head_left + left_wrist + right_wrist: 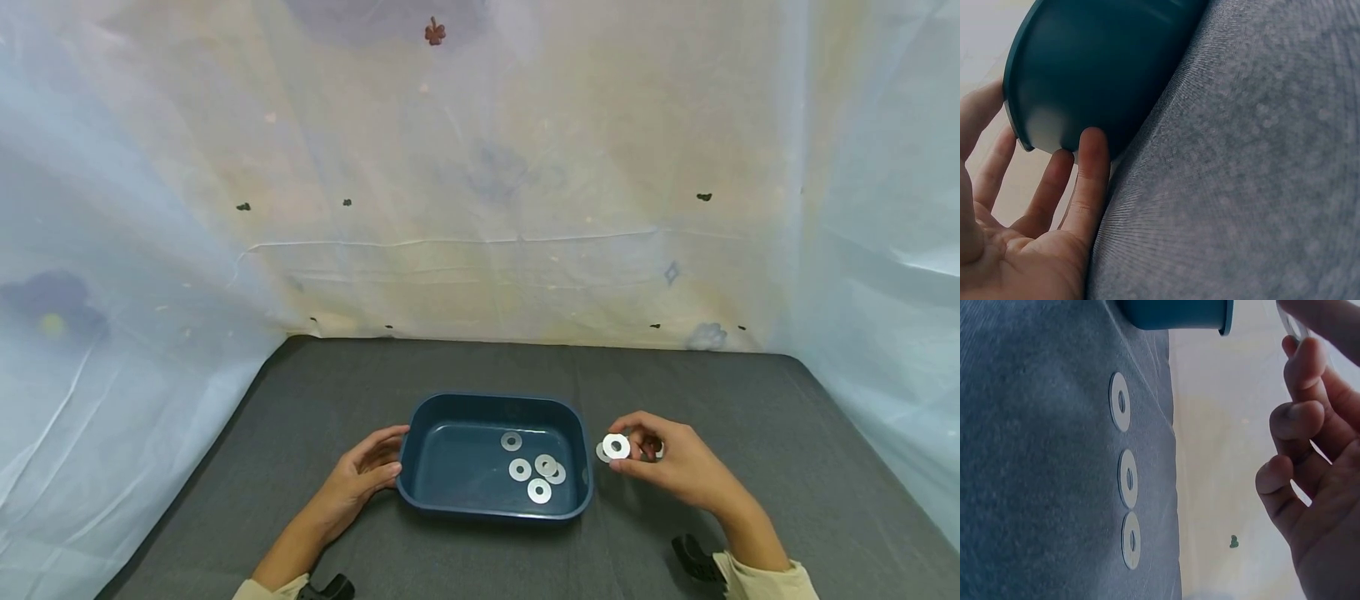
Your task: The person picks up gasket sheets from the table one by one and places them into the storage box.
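Observation:
A dark blue rectangular bin (491, 510) sits on the table with several flat metal washers inside, two of them overlapping, such as a washer (538, 490) near its front right. My left hand (358, 475) rests against the bin's left end; in the left wrist view its fairly straight fingers (1092, 169) touch the outer wall and rim. Just right of the bin, my right hand (671, 458) pinches a washer (617, 447) between thumb and fingertips, raised above the table. The remaining fingers are curled. Only an edge of this washer (1292, 324) appears in the right wrist view.
Three more washers lie in a row on the grey cloth beneath my right hand, including a middle washer (1127, 479). The dark grey tabletop (480, 367) meets a pale patterned curtain (480, 283) at the back, and curtains hang at both sides.

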The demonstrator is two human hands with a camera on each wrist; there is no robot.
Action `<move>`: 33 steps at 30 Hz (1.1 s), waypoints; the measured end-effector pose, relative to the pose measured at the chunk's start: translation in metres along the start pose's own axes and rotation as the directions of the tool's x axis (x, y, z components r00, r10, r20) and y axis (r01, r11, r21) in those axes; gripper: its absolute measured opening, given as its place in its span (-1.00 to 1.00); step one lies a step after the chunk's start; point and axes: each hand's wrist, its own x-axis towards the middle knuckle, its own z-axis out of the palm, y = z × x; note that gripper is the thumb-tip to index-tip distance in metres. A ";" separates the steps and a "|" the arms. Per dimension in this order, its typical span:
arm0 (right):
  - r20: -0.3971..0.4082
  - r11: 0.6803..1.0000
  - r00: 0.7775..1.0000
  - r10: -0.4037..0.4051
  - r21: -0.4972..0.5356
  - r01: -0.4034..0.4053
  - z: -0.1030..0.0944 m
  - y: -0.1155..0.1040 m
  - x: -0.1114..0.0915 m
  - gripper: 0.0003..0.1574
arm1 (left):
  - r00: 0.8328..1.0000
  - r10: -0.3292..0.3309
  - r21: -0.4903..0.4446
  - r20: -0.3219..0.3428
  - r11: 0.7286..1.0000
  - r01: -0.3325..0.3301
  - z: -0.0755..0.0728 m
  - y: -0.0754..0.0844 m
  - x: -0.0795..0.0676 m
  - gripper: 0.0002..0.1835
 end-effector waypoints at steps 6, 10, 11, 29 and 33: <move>0.004 1.000 1.000 -0.013 -0.008 0.013 0.003 -0.006 0.005 -0.60 | 1.000 0.025 0.010 0.011 1.000 -0.025 -0.001 0.000 -0.002 -0.40; -0.001 1.000 1.000 -0.016 -0.020 0.016 0.005 -0.010 0.008 -0.60 | 0.999 0.034 0.004 0.016 0.999 -0.034 -0.001 0.000 -0.003 -0.40; 0.000 1.000 1.000 -0.017 -0.018 0.017 0.006 -0.011 0.009 -0.59 | 0.999 0.031 0.001 0.014 1.000 -0.031 0.000 0.000 -0.003 -0.40; 0.017 0.998 0.997 -0.070 0.008 0.070 0.017 -0.024 0.021 -0.58 | 1.000 -0.003 -0.001 0.000 1.000 0.003 0.000 0.002 -0.002 -0.40; 0.021 0.998 0.998 -0.064 0.009 0.064 0.019 -0.025 0.022 -0.58 | 1.000 -0.008 0.000 -0.003 1.000 0.008 0.001 0.002 -0.001 -0.39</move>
